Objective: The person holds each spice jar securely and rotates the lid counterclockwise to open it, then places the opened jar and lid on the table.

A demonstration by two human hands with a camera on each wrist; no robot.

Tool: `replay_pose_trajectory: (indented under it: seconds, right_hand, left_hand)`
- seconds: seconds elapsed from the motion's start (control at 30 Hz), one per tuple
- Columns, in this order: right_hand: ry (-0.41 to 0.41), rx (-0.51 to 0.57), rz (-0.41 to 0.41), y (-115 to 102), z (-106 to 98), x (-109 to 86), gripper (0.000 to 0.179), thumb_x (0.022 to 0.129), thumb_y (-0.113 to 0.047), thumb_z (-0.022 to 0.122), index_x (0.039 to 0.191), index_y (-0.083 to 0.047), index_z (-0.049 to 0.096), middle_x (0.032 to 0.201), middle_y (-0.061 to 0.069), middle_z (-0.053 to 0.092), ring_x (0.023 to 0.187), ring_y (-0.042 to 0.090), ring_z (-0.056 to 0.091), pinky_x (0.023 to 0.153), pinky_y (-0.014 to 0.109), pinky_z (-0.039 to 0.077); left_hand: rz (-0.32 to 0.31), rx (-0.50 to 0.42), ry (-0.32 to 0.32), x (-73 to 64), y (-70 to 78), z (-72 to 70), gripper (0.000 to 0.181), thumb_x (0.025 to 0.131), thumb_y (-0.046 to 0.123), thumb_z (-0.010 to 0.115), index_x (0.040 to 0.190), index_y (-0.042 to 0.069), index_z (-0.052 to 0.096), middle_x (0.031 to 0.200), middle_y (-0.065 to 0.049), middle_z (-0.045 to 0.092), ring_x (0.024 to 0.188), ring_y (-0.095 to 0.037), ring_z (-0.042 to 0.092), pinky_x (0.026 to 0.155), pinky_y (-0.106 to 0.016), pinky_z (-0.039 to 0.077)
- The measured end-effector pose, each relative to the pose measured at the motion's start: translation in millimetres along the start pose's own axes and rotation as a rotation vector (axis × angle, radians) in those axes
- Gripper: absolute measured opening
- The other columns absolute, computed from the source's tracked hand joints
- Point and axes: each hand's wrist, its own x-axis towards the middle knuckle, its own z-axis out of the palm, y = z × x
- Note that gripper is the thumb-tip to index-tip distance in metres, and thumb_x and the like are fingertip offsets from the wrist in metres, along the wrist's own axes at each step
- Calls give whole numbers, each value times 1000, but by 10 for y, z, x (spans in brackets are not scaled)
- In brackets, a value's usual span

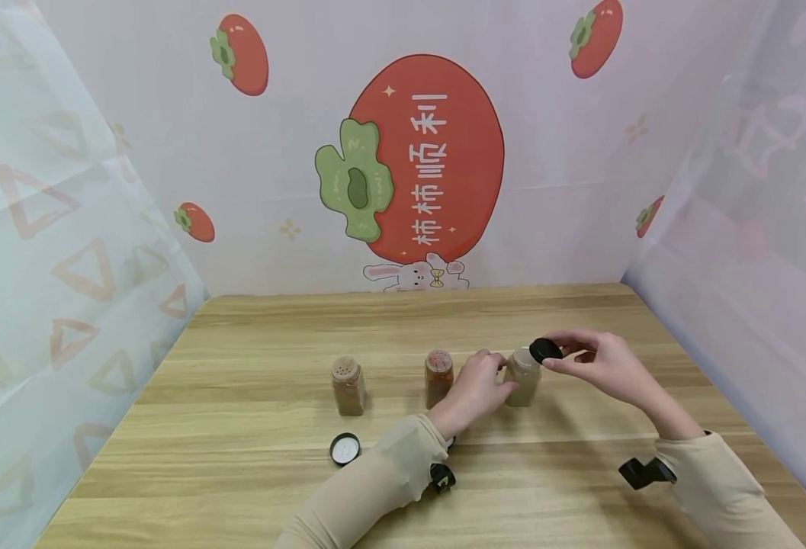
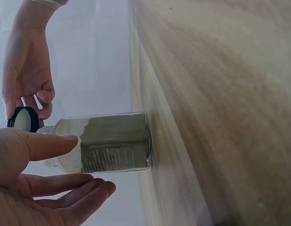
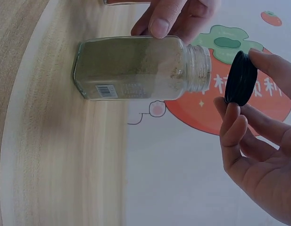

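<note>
A square glass jar of greenish-grey powder (image 1: pixel 522 387) stands upright on the table, its lid off and its threaded neck bare in the right wrist view. My left hand (image 1: pixel 476 389) holds the jar from its left side, with the thumb on the near side and the fingers on the far side. Between the thumb and fingers of my right hand (image 1: pixel 602 366) is a black screw lid (image 3: pixel 241 79), tilted just beyond the jar's mouth. Its pale inner face shows in the left wrist view.
Left of my left hand stands a shaker jar of reddish spice (image 1: pixel 438 379), and farther left one of brown powder (image 1: pixel 349 389), both with perforated tops. A black-rimmed lid (image 1: pixel 345 449) lies inside-up on the wooden table (image 1: pixel 258 412). Printed sheets (image 1: pixel 547 229) wall the table.
</note>
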Motion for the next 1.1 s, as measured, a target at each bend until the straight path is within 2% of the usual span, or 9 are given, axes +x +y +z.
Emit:
replay_pose_trajectory:
  seconds: [0.13,0.37,0.6,0.83,1.1]
  right_hand:
    - [-6,-24,6,18,5,-20,37,83,-33,73,114,-15,67,103,2,70,86,3,63,69,21,53]
    - [-18,8,-20,27,9,-65,36,81,-30,75,113,-16,66,97,-2,70,80,1,63,65,22,54]
    - [-54,49,-51,-17,-15,-114,39,81,-22,76,116,-14,63,100,1,69,82,3,64,63,22,53]
    - [-92,110,-79,-18,-41,-160,36,83,-16,73,117,-10,61,103,7,68,84,5,65,64,24,54]
    - [-155,174,-111,76,-32,-201,37,84,-9,71,119,-3,59,105,13,66,85,11,68,65,26,55]
  left_hand:
    - [1,1,4,2,-3,3,38,83,27,72,115,7,66,106,-6,65,86,-9,58,71,-18,48]
    - [-4,-5,-3,3,-12,12,38,84,27,72,116,7,66,107,-6,65,87,-9,57,72,-17,48]
    - [0,-10,-6,1,-3,1,38,83,27,72,115,6,66,105,-6,65,83,-8,56,69,-16,48]
    - [5,-5,-3,13,-3,0,39,83,28,73,115,7,66,105,-6,65,86,-9,58,72,-17,49]
    - [2,-3,-6,18,-7,10,40,84,28,72,117,7,66,107,-6,65,89,-10,59,74,-17,50]
